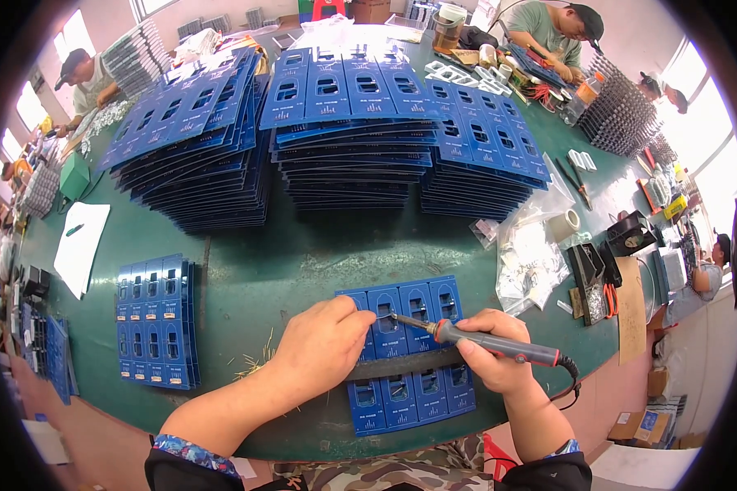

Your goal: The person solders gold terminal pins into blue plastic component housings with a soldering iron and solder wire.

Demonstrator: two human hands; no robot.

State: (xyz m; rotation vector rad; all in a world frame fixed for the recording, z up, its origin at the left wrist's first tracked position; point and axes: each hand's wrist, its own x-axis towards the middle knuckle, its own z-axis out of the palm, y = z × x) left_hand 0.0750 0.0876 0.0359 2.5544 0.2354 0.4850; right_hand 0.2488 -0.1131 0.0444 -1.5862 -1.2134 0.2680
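Steadiness counts: your right hand grips the soldering iron, tip just beside your left hand, closed on solder, pressing the blue panel underneath.

I saw a bright, evenly lit scene, with daylight blowing out the windows far beyond my right hand and more glare up past my left hand. Shadows under both hands were soft. Fisheye bending and a black rim spoiled the edges, where detail went soft.
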